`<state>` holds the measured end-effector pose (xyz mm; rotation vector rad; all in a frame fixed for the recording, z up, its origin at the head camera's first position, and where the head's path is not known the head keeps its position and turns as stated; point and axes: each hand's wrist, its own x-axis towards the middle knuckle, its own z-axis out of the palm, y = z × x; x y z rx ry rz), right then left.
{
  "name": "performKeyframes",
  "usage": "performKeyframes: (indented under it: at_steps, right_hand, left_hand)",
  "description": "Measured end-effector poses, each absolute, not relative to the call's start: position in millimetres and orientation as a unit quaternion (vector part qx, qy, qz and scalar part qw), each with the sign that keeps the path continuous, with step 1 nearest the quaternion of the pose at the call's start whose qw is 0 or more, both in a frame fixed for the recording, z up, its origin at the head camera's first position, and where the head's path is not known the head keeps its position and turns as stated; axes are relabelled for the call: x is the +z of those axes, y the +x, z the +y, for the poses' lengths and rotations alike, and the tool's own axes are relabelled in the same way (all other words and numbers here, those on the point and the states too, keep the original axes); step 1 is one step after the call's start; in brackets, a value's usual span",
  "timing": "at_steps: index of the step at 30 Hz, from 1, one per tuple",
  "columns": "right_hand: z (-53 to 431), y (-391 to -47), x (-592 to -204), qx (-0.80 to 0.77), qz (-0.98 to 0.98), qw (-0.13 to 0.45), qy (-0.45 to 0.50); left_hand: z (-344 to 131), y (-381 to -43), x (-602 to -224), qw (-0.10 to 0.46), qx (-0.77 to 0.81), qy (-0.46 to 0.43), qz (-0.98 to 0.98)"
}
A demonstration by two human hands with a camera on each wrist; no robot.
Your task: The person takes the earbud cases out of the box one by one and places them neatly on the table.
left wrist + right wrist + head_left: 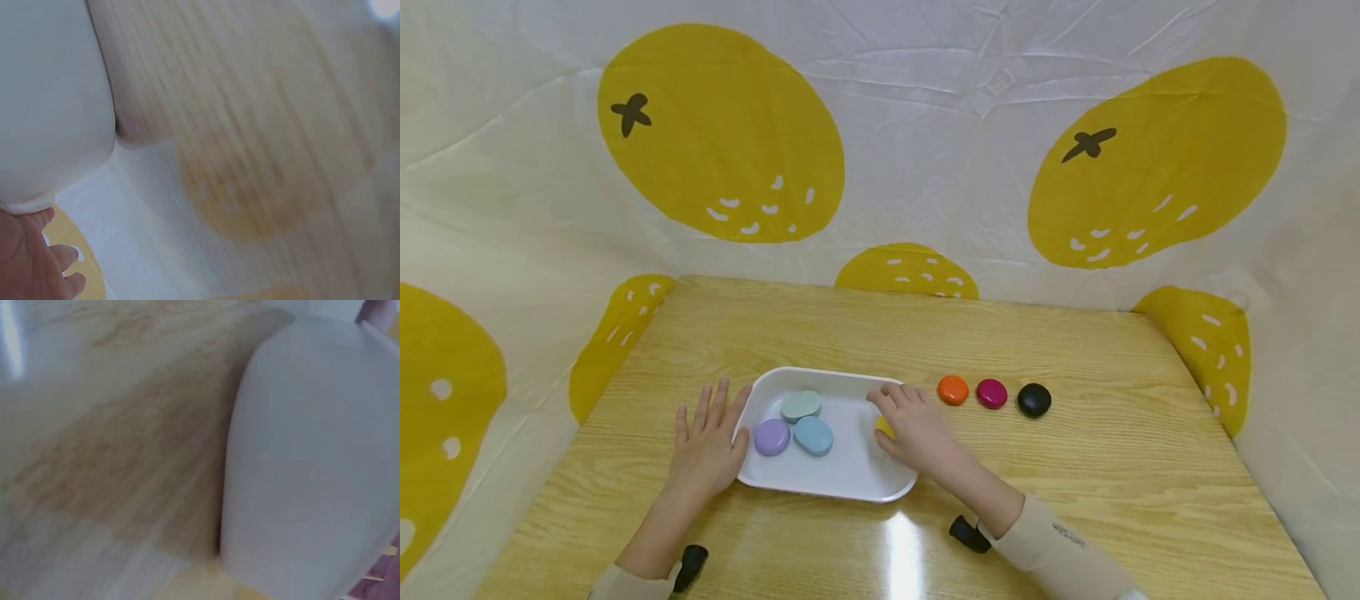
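A white tray [850, 467] lies on the wooden table. Toward its left end are a purple pebble-like piece [772, 437], a light blue one [814, 436] and a pale green one [801, 406], all smooth and rounded. My left hand [706, 450] rests at the tray's left edge, fingers spread and the thumb at the rim; the left wrist view shows the hand [28, 262] against the tray's side. Over the tray's right end, my right hand [917, 429] holds a yellow piece [884, 427] between thumb and curled fingers. Most of that piece is hidden by the hand.
Right of the tray, an orange piece [952, 390], a magenta piece [992, 393] and a black piece [1034, 400] lie in a row on the table [1075, 500]. White cloth [925, 167] with yellow fruit prints hangs behind and at both sides of the table.
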<state>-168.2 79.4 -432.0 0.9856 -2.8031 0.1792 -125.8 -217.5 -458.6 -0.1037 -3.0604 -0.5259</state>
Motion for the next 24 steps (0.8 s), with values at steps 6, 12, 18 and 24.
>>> performKeyframes:
  at_steps: [6, 12, 18, 24]
  right_hand:
    - [72, -168, -445, -0.004, -0.941, 0.07, 0.332]
    - [70, -166, -454, -0.066, -0.945, 0.05, 0.316]
    - [66, -164, -459, -0.142, -0.941, 0.045, 0.304]
    - [62, -162, -459, -0.193, -0.937, 0.014, 0.292]
  left_hand:
    - [-217, -126, -458, 0.017, -0.167, -0.033, -0.985]
    - [-217, -125, -458, 0.016, -0.166, -0.035, -0.985]
    - [-217, -126, -458, 0.015, -0.165, -0.034, -0.986]
    - [-216, -126, -459, 0.015, -0.165, -0.033, -0.986]
